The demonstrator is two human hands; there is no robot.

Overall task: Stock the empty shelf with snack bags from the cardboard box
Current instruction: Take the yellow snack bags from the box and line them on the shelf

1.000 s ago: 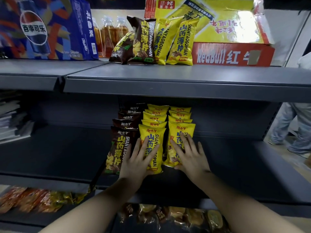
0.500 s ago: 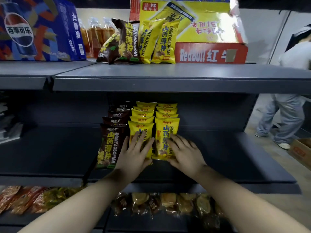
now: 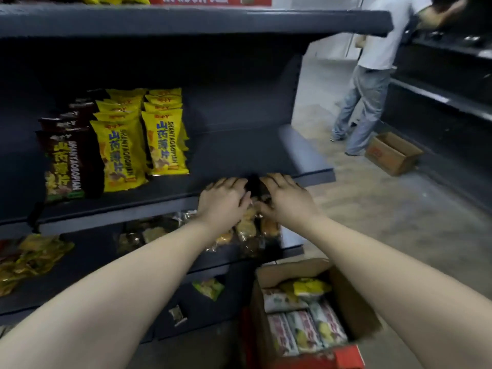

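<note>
Hands: left hand and right hand are held empty, fingers loosely curled, at the shelf lip.
Snack bags: seen in the cardboard box, below, nearer the right hand.

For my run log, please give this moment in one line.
hands: left, right at middle shelf front edge | cardboard box: bags inside | grasp: unclear
</note>
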